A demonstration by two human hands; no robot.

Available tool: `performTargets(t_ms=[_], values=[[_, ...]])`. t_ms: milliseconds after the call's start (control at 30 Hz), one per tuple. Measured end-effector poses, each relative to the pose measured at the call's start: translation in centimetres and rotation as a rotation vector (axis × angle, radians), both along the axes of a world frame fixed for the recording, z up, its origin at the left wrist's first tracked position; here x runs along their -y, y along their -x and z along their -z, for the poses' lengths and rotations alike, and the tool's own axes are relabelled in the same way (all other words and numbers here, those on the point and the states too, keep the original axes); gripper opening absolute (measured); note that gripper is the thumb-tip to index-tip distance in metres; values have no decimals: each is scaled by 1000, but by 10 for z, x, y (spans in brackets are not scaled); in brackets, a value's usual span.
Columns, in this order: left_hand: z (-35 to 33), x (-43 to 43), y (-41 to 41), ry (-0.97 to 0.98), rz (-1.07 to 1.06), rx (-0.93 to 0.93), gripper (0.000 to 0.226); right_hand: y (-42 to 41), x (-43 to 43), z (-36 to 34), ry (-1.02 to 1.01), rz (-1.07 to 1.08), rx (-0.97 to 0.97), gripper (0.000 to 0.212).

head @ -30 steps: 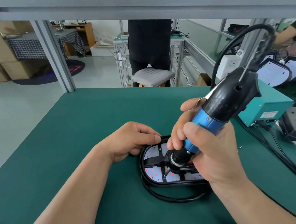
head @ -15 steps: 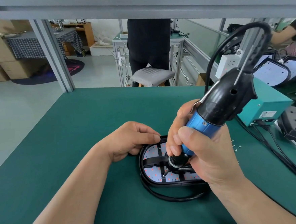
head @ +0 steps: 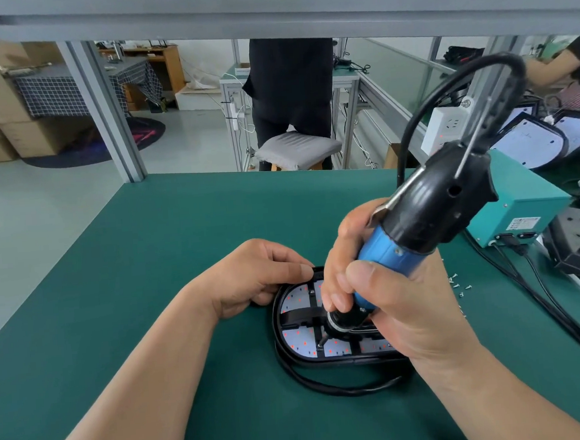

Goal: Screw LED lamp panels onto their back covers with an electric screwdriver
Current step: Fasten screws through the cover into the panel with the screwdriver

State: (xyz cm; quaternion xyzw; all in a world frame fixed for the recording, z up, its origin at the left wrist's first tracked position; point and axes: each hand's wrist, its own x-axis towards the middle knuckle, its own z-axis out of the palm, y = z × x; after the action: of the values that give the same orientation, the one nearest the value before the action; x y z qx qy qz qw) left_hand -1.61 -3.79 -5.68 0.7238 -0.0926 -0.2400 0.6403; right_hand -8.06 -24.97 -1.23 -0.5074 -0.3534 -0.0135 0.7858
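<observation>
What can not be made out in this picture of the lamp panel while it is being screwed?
Head view, the only one:
- Right part of the lamp panel: hidden by the right hand.
- Whether the tip of the electric screwdriver is seated: too small and dark.
- Label on the teal box: too small to read.
- Loose screws: too small to count.
- Person at the right edge: cut off by the frame.

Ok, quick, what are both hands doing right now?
Left hand: holds the edge of the lamp.
Right hand: grips the electric screwdriver.
</observation>
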Motion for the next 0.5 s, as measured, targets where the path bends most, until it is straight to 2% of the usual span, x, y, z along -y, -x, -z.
performTargets(t_ms=[200, 300, 500], values=[[2, 0, -2, -7, -6, -12, 28, -6, 3, -2, -154, 78, -165, 27], [4, -2, -3, 49, -17, -42, 39, -12, 10, -4, -235, 107, -197, 24], [4, -4, -12, 338, -273, -220, 22, -32, 36, -4, -420, 279, -294, 11]])
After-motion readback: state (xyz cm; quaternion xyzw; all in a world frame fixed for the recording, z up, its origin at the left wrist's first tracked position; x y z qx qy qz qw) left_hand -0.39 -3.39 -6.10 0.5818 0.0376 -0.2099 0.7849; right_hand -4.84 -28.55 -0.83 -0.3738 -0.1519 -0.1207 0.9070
